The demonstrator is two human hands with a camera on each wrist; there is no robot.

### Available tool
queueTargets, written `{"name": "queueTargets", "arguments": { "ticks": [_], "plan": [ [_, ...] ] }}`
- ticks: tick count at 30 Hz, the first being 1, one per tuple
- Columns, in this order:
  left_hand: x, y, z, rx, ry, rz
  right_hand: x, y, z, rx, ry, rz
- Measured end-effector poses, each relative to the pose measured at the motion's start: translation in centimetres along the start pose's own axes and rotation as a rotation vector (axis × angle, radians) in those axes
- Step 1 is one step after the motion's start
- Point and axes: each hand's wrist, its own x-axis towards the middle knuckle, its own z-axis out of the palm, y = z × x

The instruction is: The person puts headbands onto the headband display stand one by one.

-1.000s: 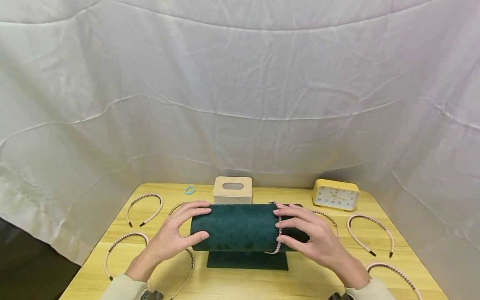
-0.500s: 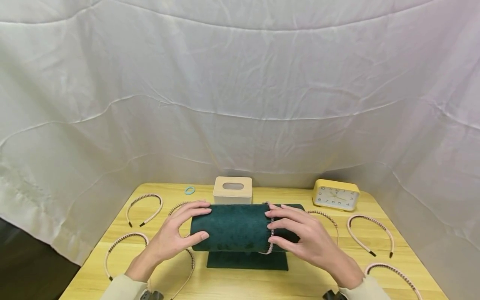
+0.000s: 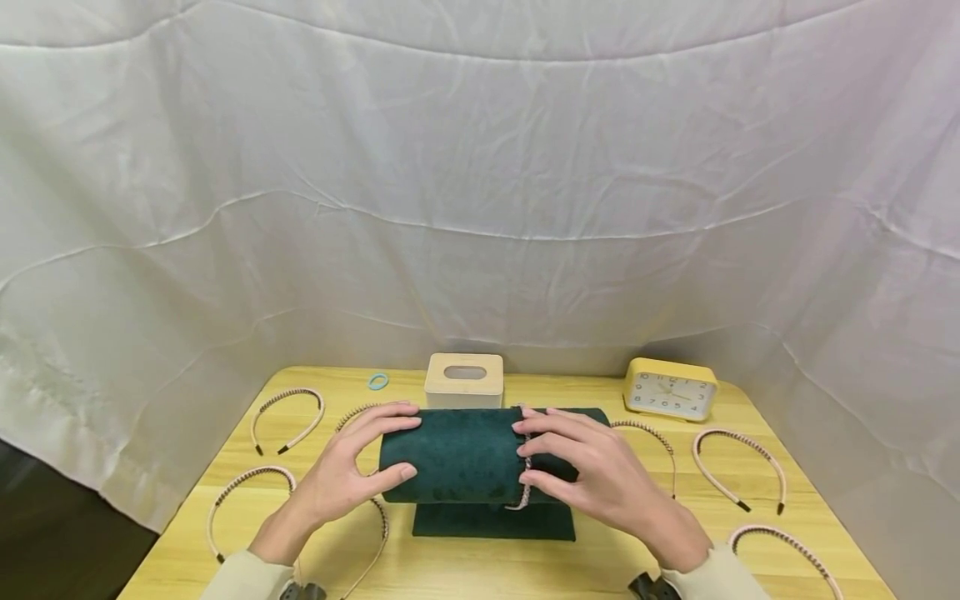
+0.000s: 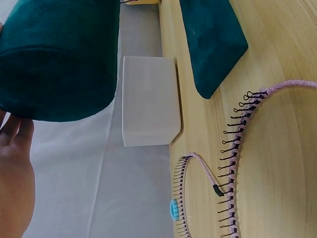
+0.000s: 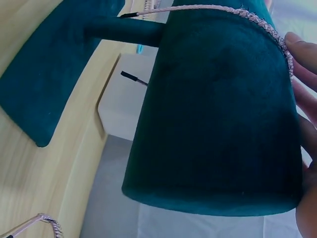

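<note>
A dark green velvet display stand, its padded roll [image 3: 450, 454] lying crosswise above a flat base [image 3: 491, 522], stands in front of me. My left hand [image 3: 337, 479] holds the roll's left end, thumb in front and fingers over the top. A pink braided headband [image 3: 526, 479] straddles the roll right of its middle. My right hand [image 3: 600, 471] has fingertips and thumb on this headband, while the palm is over the roll's right part. In the right wrist view, the headband [image 5: 257, 20] wraps the roll with a black tip hanging below. The left wrist view shows the roll's round end [image 4: 54, 84].
Similar headbands lie on the wooden table at left, including one headband [image 3: 251, 475], and at right, including another headband [image 3: 738, 433]. Behind the stand are a tissue box [image 3: 465, 387], a yellow clock [image 3: 671, 392] and a light blue ring [image 3: 378, 381]. White curtains enclose the table.
My right hand and the headband have slid leftward along the roll, uncovering more of its right end. My left hand stays at the left end.
</note>
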Motion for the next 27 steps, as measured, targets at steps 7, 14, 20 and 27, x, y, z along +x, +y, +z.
{"name": "queueTargets", "arguments": {
  "ticks": [7, 14, 20, 27],
  "plan": [
    [0.0, 0.1, 0.0, -0.006, -0.009, -0.011, 0.6, -0.2, 0.4, -0.001, -0.012, 0.007],
    [0.0, 0.2, 0.0, -0.014, -0.013, -0.028, 1.1, -0.3, 0.7, 0.020, -0.024, 0.001],
    [0.0, 0.2, 0.0, -0.017, -0.011, -0.021, 1.3, -0.4, 1.0, 0.023, -0.025, -0.012],
    [0.1, 0.2, 0.0, -0.021, -0.012, -0.023, 1.4, -0.6, 1.1, 0.029, -0.028, -0.005]
  ]
}}
